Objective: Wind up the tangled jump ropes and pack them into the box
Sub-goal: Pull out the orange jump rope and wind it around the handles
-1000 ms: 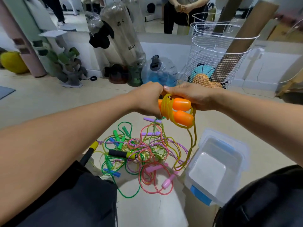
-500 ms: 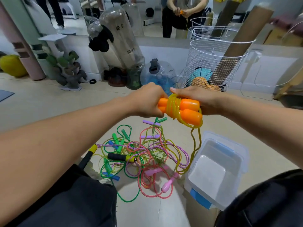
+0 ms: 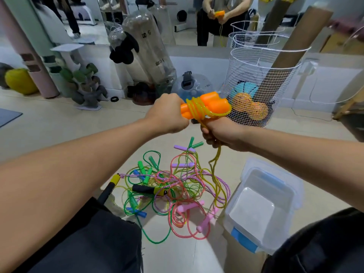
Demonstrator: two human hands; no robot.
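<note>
Floor (image 3: 49, 127): one wire basket (image 3: 262, 75) by the wall with two orange balls (image 3: 250, 105) and one blue ball (image 3: 246, 88) inside, one cardboard tube (image 3: 295, 38) leaning in it. One tall clear bag (image 3: 149, 48) left of it. One yellow ball (image 3: 20, 80) far left.

One box (image 3: 291, 205), clear plastic, blue latches, open, nothing inside, on the floor at right, just beside the pile.

One rope pile (image 3: 177, 190) on the floor between the knees: tangled cords in green, pink, yellow and purple-striped. Handles I can count: 2 black/yellow (image 3: 147, 189), 2 purple (image 3: 182, 165), 2 pink (image 3: 206, 221), at least 3 blue (image 3: 140, 212), several green (image 3: 141, 167), exact green count unclear.

One rope in hand: 2 orange handles (image 3: 214, 104) side by side, held up above the pile, with several turns of yellow cord (image 3: 195, 109) around their middle. Cord tail runs down through the right hand into the pile.

Left hand (image 3: 167, 115): fist closed round the left ends of the orange handles.

Right hand (image 3: 222, 133): just below the handles, fingers curled, gripping the yellow cord.
</note>
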